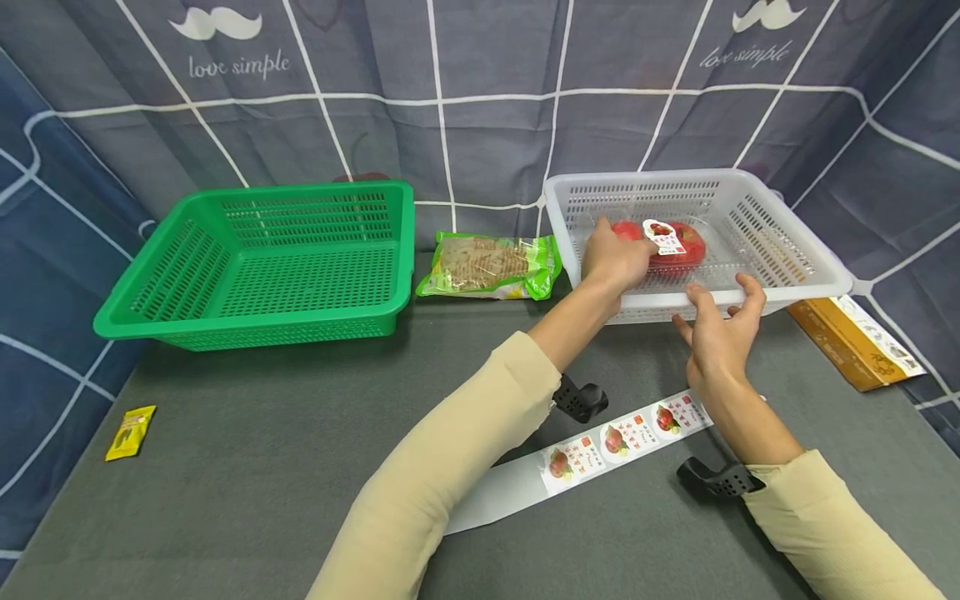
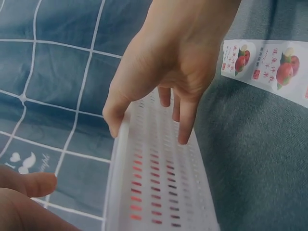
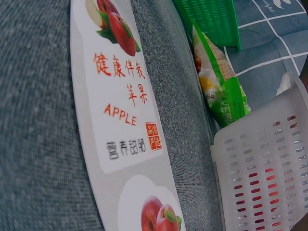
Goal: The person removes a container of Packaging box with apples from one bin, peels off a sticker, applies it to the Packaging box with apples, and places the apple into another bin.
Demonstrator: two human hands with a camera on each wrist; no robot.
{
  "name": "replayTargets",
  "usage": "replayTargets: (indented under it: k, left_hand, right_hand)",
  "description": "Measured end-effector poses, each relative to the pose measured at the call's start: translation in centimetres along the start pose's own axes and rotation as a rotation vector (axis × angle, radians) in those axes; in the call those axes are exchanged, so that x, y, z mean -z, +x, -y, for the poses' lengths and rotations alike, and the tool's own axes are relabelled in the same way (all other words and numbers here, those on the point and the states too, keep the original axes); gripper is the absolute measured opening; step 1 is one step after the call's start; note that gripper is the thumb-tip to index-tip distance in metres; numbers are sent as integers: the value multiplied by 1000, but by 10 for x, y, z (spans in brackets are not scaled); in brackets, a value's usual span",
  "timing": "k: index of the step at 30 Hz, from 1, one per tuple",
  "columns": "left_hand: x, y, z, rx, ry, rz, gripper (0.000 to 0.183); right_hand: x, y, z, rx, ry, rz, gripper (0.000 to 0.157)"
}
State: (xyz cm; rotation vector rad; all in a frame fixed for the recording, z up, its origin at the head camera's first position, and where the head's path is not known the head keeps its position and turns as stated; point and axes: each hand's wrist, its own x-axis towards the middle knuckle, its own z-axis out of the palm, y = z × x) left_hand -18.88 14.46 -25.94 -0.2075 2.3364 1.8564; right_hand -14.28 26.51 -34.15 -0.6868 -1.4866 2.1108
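Note:
In the head view a clear-wrapped pack of apples [image 1: 686,244], with a white fruit label [image 1: 664,237], lies inside the white basket [image 1: 806,287]. My left hand [image 1: 617,257] reaches over the basket's front rim and holds the pack's left end, its thumb by the label; some fingertips are hidden. My right hand [image 1: 722,337] grips the front rim. In the left wrist view, the right hand's thumb hooks over the basket's rim and its fingers lie along the outer wall. Below lies a strip of apple labels [image 1: 617,442], large in the right wrist view.
A green basket [image 1: 315,258] stands at the left. Between the baskets lies a green-edged food bag [image 1: 491,265]. There is a small yellow packet [image 1: 131,433] at the far left and an orange-brown box [image 1: 855,342] by the white basket's right end. A grey-blue curtain [image 1: 495,67] hangs behind.

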Motion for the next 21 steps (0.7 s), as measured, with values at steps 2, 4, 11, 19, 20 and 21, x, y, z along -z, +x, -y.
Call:
replayTargets:
  k: [2, 4, 11, 19, 20, 21]
  left_hand:
    - [6, -1, 2, -35, -34, 17, 77]
    - [14, -2, 4, -79, -68, 39, 74]
    - [69, -12, 23, -294, -158, 160, 62]
    - [144, -37, 67, -480, 74, 218, 56]
    - [153, -42, 72, -510, 163, 231, 58]
    - [161, -48, 77, -538, 252, 248, 59]
  right_hand:
    - [0, -1, 0, -3, 5, -2, 59]
    - [0, -1, 1, -5, 12, -1, 59]
    - [6, -6, 8, -78, -42, 52, 65]
    - [23, -39, 18, -85, -119, 223, 71]
    - [23, -48, 16, -52, -134, 226, 69]
    - [23, -59, 15, -12, -150, 227, 67]
